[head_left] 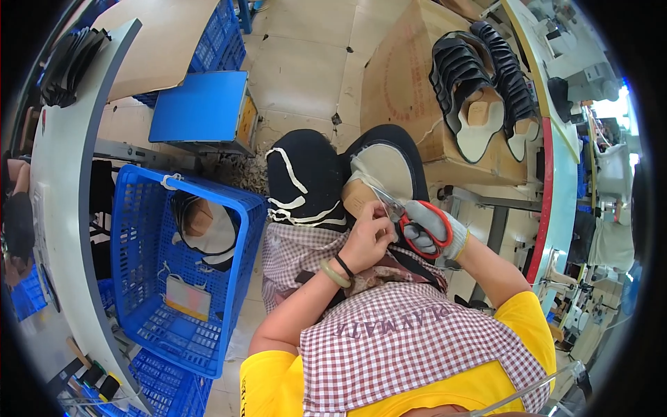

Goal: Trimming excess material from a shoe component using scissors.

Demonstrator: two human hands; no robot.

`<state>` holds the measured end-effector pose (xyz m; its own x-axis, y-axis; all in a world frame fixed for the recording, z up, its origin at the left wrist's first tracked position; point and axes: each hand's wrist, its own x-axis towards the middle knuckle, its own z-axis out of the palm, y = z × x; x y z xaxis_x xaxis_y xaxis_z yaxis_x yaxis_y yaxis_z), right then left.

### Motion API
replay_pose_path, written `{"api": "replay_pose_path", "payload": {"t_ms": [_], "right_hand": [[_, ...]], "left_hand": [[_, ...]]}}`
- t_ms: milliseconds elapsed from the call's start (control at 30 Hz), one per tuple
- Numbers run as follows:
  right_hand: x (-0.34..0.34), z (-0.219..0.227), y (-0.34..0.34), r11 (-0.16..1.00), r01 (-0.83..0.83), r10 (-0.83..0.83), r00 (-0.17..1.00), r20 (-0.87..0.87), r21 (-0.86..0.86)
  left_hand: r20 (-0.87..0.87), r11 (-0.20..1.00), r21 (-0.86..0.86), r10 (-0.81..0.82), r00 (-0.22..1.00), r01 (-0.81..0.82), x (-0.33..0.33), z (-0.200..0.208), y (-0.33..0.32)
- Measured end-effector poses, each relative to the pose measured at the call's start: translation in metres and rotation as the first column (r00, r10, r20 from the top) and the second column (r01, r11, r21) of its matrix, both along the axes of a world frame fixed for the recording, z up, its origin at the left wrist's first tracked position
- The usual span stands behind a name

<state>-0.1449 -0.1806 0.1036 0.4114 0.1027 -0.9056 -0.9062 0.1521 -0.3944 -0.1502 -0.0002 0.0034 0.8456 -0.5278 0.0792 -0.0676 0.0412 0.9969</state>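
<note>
Across my lap lies a shoe upper [382,167] with a pale lining, its tan patch toward me. The fingers of my left hand [370,240] are pinched together at its near edge; exactly what lies between the fingertips is hidden. My right hand [438,226], in a grey-and-white glove, grips scissors [422,243] by their red handles. Their metal blades point up and left over the upper, close to my left fingertips. Beside the upper, on my left, a black-covered knee [306,167] has white strips across it.
To the left, a blue plastic basket [240,292] holds another upper [206,226] and a flat white-and-yellow piece [187,297]. Stacked black uppers [469,90] rest on a cardboard box [396,83] ahead right. Worktables [62,181] flank me; a blue-topped stool [198,108] stands ahead.
</note>
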Motion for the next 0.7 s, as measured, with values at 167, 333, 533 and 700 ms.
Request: {"api": "replay_pose_path", "payload": {"t_ms": [167, 333, 533, 700], "right_hand": [[0.004, -0.01, 0.009, 1.0, 0.004, -0.004, 1.0, 0.019, 0.019], [-0.016, -0.028, 0.013, 0.993, 0.096, -0.1, 0.994, 0.05, 0.074], [-0.043, -0.002, -0.014, 0.928, 0.12, -0.149, 0.987, 0.057, 0.353], [-0.04, 0.027, -0.034, 0.924, -0.124, -0.056, 0.892, 0.45, 0.361]], "left_hand": [[0.014, 1.0, -0.013, -0.012, 1.0, 0.013, -0.001, 0.004, 0.003], [-0.3, 0.969, -0.046, 0.22, 0.928, -0.244, -0.005, 0.011, 0.001], [-0.239, 0.911, 0.058, 0.411, 0.88, -0.409, 0.014, -0.001, -0.004], [-0.226, 0.923, 0.184, 0.375, 0.899, -0.339, 0.027, 0.006, -0.009]]}}
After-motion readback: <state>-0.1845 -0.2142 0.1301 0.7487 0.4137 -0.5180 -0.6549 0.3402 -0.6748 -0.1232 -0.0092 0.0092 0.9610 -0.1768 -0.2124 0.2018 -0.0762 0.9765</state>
